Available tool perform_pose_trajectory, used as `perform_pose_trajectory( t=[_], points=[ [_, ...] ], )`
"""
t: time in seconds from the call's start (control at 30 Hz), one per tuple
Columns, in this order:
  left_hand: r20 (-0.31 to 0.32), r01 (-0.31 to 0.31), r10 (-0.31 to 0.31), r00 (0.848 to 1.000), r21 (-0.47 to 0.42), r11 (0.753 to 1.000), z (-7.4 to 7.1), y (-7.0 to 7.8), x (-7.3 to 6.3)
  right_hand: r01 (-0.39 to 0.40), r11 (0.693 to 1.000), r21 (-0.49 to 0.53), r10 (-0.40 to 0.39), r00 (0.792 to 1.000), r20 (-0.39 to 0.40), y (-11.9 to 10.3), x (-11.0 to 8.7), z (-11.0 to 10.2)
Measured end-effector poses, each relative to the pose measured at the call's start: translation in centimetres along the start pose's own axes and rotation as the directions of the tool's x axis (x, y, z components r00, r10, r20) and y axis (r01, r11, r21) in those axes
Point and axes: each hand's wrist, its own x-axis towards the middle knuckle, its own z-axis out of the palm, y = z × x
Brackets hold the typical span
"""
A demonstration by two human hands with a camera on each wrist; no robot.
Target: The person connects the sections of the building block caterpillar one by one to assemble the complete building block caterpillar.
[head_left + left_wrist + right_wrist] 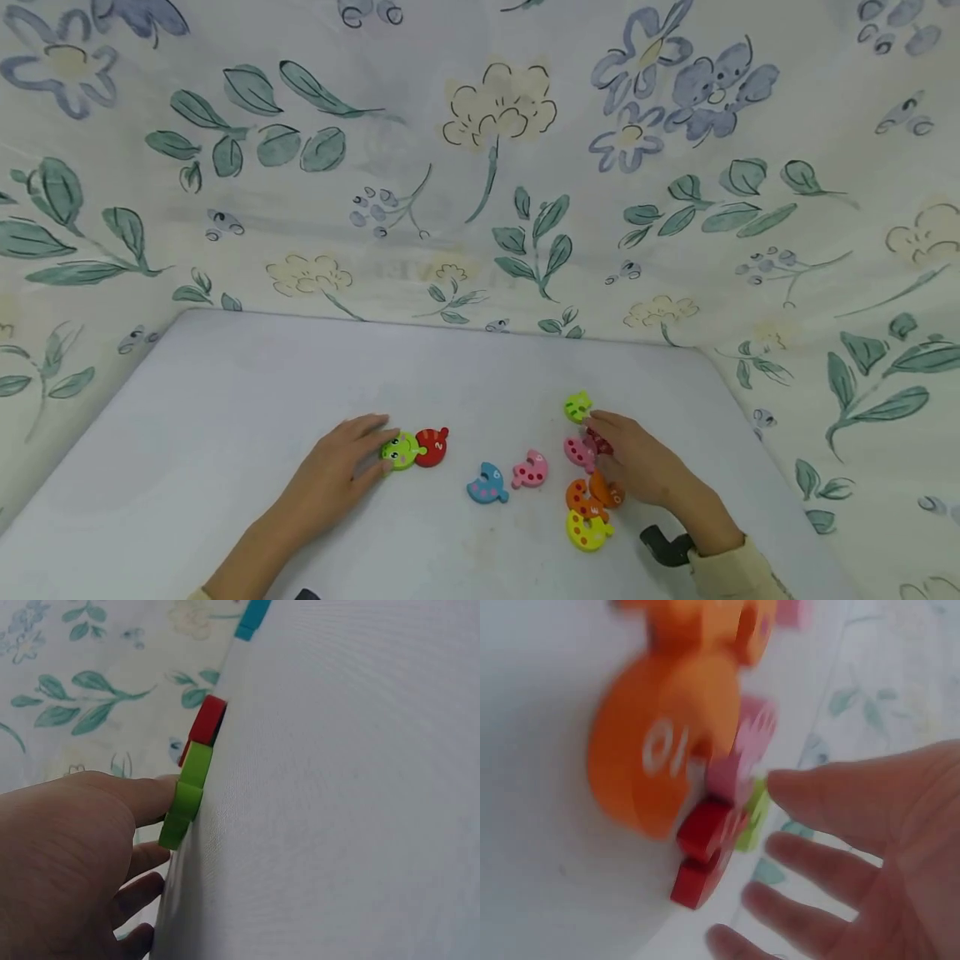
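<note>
Left hand: the left hand (341, 462) pinches the near edge of a green smiling-face piece (398, 451) lightly between thumb and index finger, its remaining fingers loosely spread.
Face and neighbour: the smiling-face piece lies flat on the white tabletop (300, 375), and a red piece numbered 2 (431, 451) fits against it at 3 o'clock.
Right hand: the right hand (641, 458) hovers with fingers relaxed and well parted, gripping nothing; whether a fingertip brushes a piece, one cannot tell.
Under the fingers: a darker red piece (600, 440), partly hidden, sits at about 10 o'clock from that palm, a pink piece (577, 452) just beside it.
Cluster: a small lime piece (577, 407) lies at 12 o'clock from that pink one; at 6 o'clock, two orange pieces (641, 750), one marked 10, crowd a yellow piece (587, 533).
Between the hands: a blue piece (487, 485) rests at 4 o'clock from the red 2, with a second pink piece (530, 470) near it, between 2 and 3 o'clock.
Backdrop: a floral cloth (420, 183) rises at 12 o'clock, behind the table.
</note>
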Motion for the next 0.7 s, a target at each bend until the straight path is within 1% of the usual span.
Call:
perform_pose_trajectory(
  t=[0.13,0.2,0.27,0.37,0.43,0.57,0.7],
  points=[
    [-0.003,-0.009,0.009,1.0,-0.005,1.0,-0.2,0.1,-0.1,0.05,0.998,-0.035,-0.051,0.999,-0.021,0.9,2.0,-0.2],
    [-0.004,-0.01,0.01,1.0,-0.006,1.0,-0.3,0.2,-0.1,0.07,0.997,-0.032,-0.071,0.997,-0.016,1.2,3.0,-0.3],
    [-0.004,-0.009,0.009,1.0,-0.007,1.0,-0.3,0.2,-0.1,0.072,0.997,-0.016,-0.072,0.997,0.0,1.5,3.8,-0.2],
    [-0.004,0.001,-0.001,1.0,-0.006,1.0,-0.2,0.0,0.0,0.053,0.998,-0.013,-0.053,0.998,0.031,1.8,4.7,-0.2],
    [-0.009,0.017,-0.017,1.0,-0.003,1.0,-0.2,-0.2,0.0,0.04,0.999,-0.031,-0.039,0.998,0.039,1.8,5.2,-0.1],
    [-0.019,0.048,-0.048,0.999,-0.009,0.999,-0.3,-0.5,0.1,0.034,0.996,-0.088,-0.033,0.999,0.021,1.5,5.8,0.1],
    [-0.02,0.041,-0.041,0.999,-0.025,0.999,-0.3,-0.6,0.1,0.019,0.997,-0.079,-0.019,1.0,0.008,1.0,5.5,0.2]
  ],
)
